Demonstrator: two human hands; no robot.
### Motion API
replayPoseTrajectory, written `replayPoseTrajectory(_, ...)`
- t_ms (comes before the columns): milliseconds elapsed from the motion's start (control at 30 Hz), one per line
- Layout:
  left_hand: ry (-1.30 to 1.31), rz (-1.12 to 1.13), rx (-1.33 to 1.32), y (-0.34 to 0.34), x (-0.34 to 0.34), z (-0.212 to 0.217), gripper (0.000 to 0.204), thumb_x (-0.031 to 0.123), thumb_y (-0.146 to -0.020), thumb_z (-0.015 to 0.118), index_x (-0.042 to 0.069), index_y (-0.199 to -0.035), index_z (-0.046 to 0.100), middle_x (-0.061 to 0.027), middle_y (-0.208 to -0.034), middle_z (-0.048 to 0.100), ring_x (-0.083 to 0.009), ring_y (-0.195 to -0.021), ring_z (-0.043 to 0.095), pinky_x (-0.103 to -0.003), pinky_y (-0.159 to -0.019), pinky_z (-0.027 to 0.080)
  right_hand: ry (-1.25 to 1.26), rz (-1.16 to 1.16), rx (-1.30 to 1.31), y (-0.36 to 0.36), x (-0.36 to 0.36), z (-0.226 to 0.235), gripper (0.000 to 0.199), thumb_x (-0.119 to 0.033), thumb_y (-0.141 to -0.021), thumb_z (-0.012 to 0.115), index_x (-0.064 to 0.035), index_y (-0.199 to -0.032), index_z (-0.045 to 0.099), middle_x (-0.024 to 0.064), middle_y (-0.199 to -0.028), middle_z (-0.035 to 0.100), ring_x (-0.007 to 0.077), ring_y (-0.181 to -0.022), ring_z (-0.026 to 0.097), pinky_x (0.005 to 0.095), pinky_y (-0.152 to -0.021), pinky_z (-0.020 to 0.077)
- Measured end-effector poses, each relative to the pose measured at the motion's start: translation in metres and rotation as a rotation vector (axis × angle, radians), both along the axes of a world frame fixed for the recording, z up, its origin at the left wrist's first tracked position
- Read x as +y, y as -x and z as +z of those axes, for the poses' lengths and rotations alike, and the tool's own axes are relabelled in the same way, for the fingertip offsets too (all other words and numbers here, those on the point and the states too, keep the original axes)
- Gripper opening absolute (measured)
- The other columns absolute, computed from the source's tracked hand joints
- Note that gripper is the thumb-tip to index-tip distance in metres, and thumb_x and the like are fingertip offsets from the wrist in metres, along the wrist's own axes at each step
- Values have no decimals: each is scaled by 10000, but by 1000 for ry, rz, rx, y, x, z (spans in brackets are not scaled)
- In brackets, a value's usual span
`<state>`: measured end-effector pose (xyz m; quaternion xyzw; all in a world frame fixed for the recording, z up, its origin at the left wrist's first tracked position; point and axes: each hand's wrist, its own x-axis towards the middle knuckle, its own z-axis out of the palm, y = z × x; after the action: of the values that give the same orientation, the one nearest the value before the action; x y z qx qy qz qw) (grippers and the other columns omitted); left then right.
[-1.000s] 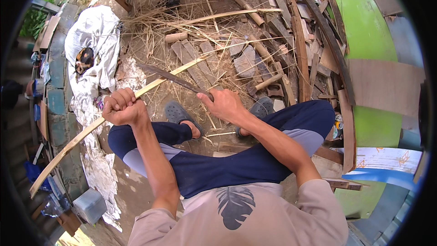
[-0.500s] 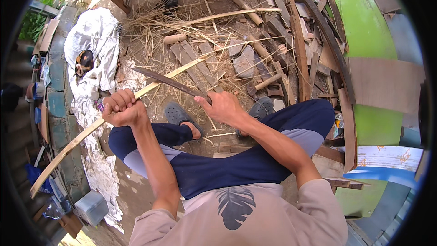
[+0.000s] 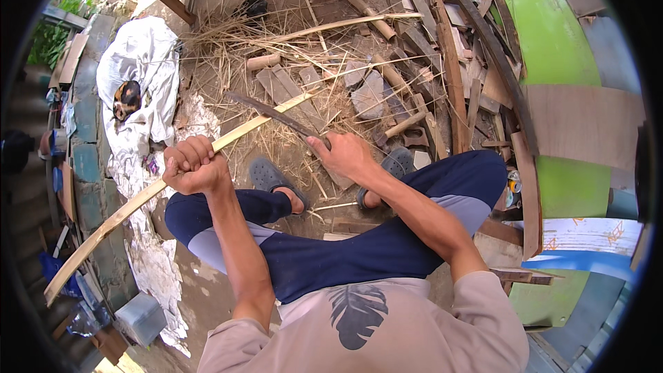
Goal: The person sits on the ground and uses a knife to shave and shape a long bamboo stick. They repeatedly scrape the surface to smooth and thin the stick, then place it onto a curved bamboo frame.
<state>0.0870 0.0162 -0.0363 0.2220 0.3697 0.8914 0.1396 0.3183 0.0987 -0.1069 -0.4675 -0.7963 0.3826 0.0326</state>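
While I sit with knees spread over the dirt, the green panel (image 3: 552,41) curves along the edge from 1 to 4 o'clock, and leaning planks (image 3: 456,62) crowd just inside it, closing off that side. At 10 o'clock a white sheet (image 3: 148,55) lies over the ground, with a cat (image 3: 126,99) curled on it; a blue-grey ledge (image 3: 86,159) borders it from 9 down to 7. Straw and wood scraps (image 3: 324,76) fill the ground from 11 to 1, so the only bare dirt lies between my sandals (image 3: 273,176) and along my left leg toward 7.

Across all this runs the bamboo strip (image 3: 117,217), long and pale, from 8 o'clock up to the centre, its lower end passing over the ledge. My left hand (image 3: 195,166) is clenched in a full fist around it at about 9 o'clock from centre. My right hand (image 3: 343,154) is closed on the handle of a dark blade (image 3: 269,112), which lies across the strip's upper part, pointing to 10. Both hands sit near each other, above my feet.
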Motion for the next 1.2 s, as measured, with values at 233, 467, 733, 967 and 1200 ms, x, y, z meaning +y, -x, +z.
replayPoseTrajectory(233, -39, 62, -78, 20, -12, 14, 329, 295, -837, 425, 182, -585, 246, 28, -461, 193, -103, -385, 180, -261, -390, 204, 58, -81, -115, -19, 30, -52, 721, -618, -967, 426, 46, -826, 667, 276, -664, 637, 455, -719, 668, 536, -684, 523)
replayPoseTrajectory(467, -7, 142, -171, 23, -9, 12, 318, 276, -830, 391, 181, -572, 231, 21, -474, 196, -110, -405, 154, -268, -405, 186, 4, 26, 29, 4, 0, -12, 682, -602, -961, 456, 28, -789, 652, 287, -693, 641, 452, -745, 670, 531, -692, 522)
replayPoseTrajectory(733, 79, 215, -207, 18, -5, 10, 290, 226, -781, 403, 194, -556, 223, 29, -473, 196, -109, -416, 160, -274, -431, 189, 13, 46, -31, 2, 0, -7, 699, -616, -957, 442, 28, -813, 673, 284, -709, 649, 454, -758, 671, 536, -725, 525)
replayPoseTrajectory(967, 42, 187, -188, 24, -15, 22, 313, 255, -820, 401, 186, -571, 224, 24, -472, 197, -107, -409, 167, -267, -408, 176, 31, -123, -107, -21, 30, -48, 692, -615, -954, 451, 18, -772, 665, 292, -693, 639, 460, -743, 666, 534, -710, 524)
replayPoseTrajectory(1200, 79, 208, -213, 23, -5, 10, 325, 261, -824, 414, 185, -574, 221, 24, -470, 200, -111, -406, 174, -271, -411, 178, 54, 47, -13, 5, -2, 9, 693, -622, -945, 470, 25, -822, 683, 280, -674, 637, 452, -733, 667, 538, -700, 518)
